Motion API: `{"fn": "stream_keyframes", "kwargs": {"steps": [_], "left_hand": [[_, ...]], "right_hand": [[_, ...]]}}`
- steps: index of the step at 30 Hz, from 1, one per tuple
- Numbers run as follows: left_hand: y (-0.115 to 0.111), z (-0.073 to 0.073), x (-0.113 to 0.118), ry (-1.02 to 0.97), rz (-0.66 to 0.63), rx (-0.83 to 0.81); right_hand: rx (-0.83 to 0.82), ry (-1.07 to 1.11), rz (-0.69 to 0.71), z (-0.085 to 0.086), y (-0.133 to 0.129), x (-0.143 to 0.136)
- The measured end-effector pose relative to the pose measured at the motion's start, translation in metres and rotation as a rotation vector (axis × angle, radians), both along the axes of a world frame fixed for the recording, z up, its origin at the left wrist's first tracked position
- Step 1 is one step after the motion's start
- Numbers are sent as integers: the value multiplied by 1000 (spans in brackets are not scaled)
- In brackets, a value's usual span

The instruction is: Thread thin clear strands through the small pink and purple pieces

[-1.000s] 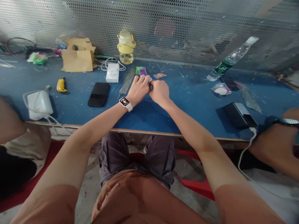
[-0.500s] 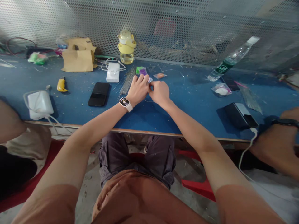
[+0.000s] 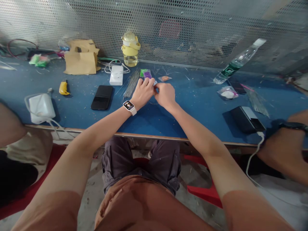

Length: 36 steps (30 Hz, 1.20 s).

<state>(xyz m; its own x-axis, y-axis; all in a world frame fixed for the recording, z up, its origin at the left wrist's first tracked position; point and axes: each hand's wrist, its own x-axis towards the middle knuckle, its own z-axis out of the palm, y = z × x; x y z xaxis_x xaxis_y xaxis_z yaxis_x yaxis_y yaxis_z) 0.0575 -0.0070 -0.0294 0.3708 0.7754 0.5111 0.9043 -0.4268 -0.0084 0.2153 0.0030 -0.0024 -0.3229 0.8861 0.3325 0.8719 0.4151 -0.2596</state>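
Observation:
My left hand [image 3: 143, 91], with a white smartwatch [image 3: 129, 106] on its wrist, is closed with its fingers bent over a small clear plastic bag [image 3: 155, 83]. Only a shiny edge of that bag shows. Against it my right hand [image 3: 166, 95] is closed in a pinch; what lies between its fingertips is too small and hidden to name. A thin wire [image 3: 154, 103] curves below the hands. Just beyond the left fingers lie a purple packet [image 3: 147, 74] and a green packet [image 3: 143, 72]. A bundle of thin wires [image 3: 132, 84] lies left of them, an orange packet [image 3: 165, 78] to the right.
On the blue table [image 3: 149, 125] are a black phone [image 3: 102, 97], white chargers [image 3: 116, 75], a yellow cutter [image 3: 64, 88], brown paper [image 3: 80, 62] and a yellow cup [image 3: 130, 49]. Rightward are a water bottle [image 3: 229, 69] and a black power bank [image 3: 247, 119]. People sit on both sides.
Both hands stay together in nearly the same place, with only a very slight shift of the fingers. Nothing else has visibly moved.

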Motion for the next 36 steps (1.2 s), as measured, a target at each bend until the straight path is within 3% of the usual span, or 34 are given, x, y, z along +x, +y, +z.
{"fn": "stream_keyframes", "kwargs": {"steps": [11, 20, 36], "left_hand": [[6, -5, -5, -60, 6, 19], [-2, 6, -9, -87, 72, -94], [9, -4, -9, -35, -31, 1]], "right_hand": [[39, 13, 51, -3, 6, 4], [98, -48, 100, -3, 9, 6], [87, -74, 89, -3, 8, 6]]}}
